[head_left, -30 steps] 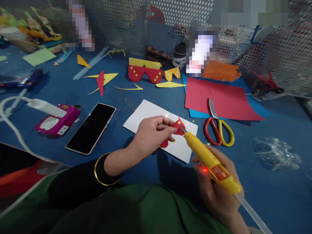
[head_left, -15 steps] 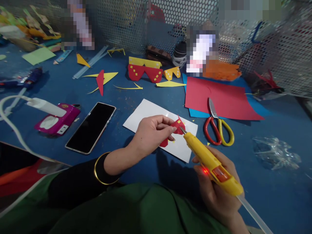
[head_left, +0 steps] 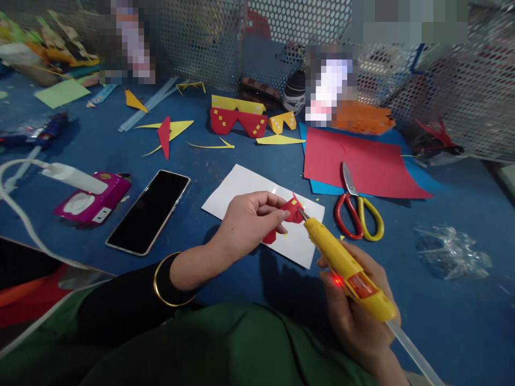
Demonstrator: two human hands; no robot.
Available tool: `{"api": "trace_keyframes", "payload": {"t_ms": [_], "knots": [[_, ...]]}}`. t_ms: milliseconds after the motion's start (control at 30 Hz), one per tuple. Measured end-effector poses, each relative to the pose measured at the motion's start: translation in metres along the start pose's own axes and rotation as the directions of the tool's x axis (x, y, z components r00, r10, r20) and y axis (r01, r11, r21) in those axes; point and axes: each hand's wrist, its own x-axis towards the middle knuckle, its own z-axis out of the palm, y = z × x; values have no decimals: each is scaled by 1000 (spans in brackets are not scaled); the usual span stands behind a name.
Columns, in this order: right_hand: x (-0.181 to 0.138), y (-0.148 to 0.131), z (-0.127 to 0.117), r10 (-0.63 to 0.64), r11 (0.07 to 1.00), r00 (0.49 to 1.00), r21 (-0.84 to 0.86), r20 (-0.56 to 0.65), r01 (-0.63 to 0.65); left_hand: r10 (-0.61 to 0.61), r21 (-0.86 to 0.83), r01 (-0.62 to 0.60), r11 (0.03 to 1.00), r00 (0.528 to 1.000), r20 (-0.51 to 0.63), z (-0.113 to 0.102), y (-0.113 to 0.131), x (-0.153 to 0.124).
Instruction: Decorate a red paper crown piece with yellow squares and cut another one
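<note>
My left hand [head_left: 251,222] pinches a small red paper cutout [head_left: 295,210] with yellow squares on it, over a white sheet [head_left: 225,187]. The hand covers the cutout's middle; its lower end shows below my fingers. Wrapped round a yellow hot glue gun [head_left: 338,257] is my right hand [head_left: 362,305]. The gun's metal tip is at the right edge of the red cutout; whether it touches, I cannot tell. A red light glows at the gun's side, and a clear glue stick [head_left: 414,351] sticks out of its back.
Scissors [head_left: 352,201] lie right of the sheet, partly on red paper [head_left: 362,161]. A phone [head_left: 148,212] and a purple power socket [head_left: 96,198] are at left. Red and yellow paper masks [head_left: 237,122] stand behind. Clear plastic [head_left: 450,252] lies at right, a mesh screen [head_left: 201,43] at the back.
The view has shifted very slightly. Both hands keep nearly the same pose, with the glue gun tip still at the red cutout's edge.
</note>
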Motion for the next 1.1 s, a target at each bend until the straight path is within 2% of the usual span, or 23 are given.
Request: {"api": "trace_keyframes", "payload": {"t_ms": [133,300,400,533,633,833,967,1100], "knots": [[-1,0,1,19,1000,1000,22,20,-19,-11,5,11,1000,1000,5,1,1,0],[-3,1,-3,82,989,996,128,-35,-77,-29,-4,29,1000,1000,6,1,1,0],[-3,1,-6,108,966,994,237,-28,-98,-28,-2,28,1000,1000,1,1,0,-1],[-2,-6,-9,274,829,960,490,61,-268,-40,23,41,999,999,-5,2,0,-1],[-2,-10,-12,378,708,915,592,143,-386,-36,35,36,999,999,-4,2,0,-1],[5,-13,-16,364,515,915,781,176,-355,-22,35,22,999,1000,1,1,0,1],[14,-11,-23,450,445,867,788,215,-426,-49,7,49,999,999,2,0,0,2],[21,5,-31,585,477,755,627,297,-616,-45,-4,45,999,999,-17,0,2,1]]}}
